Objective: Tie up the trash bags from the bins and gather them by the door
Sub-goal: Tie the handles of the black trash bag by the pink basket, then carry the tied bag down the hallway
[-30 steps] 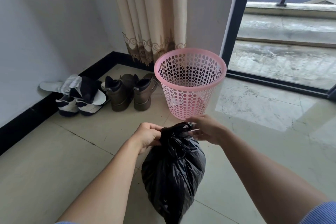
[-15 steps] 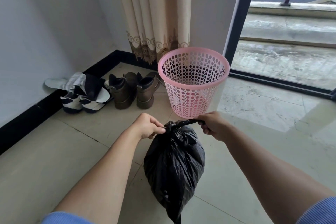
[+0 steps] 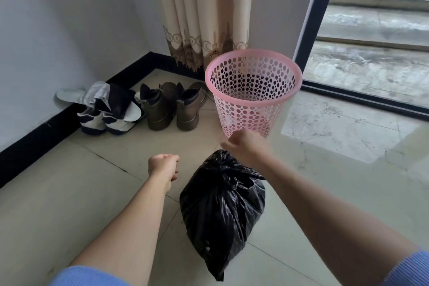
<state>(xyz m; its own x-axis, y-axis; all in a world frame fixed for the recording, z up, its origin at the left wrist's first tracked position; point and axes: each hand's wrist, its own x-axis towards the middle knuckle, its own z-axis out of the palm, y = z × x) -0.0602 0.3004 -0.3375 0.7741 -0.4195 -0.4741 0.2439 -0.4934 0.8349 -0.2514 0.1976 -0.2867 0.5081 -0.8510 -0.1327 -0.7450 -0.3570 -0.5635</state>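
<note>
Head view puts the black plastic trash bag (image 3: 222, 211) low centre, apparently hanging over the pale tiled floor (image 3: 69, 204), just in front of the pink perforated plastic bin (image 3: 250, 114), which shows no liner. I judge that the right hand (image 3: 248, 146) carries it by the gathered neck. Its fingers curl at the bag's top, though blur and the wrist hide the actual grip. The left hand (image 3: 163, 165) is off to the side, apart from the bag, curled into a fist on nothing.

The knot looks made, with a loose tail sticking out under the right wrist. To finish well, I'd test the knot for snugness, then grip below it and not on the tail, so the carry to the door cannot pull it loose.

The bag's long axis runs from its neck, pointing away toward the bin, to its tapered bottom, pointing back toward me.
</note>
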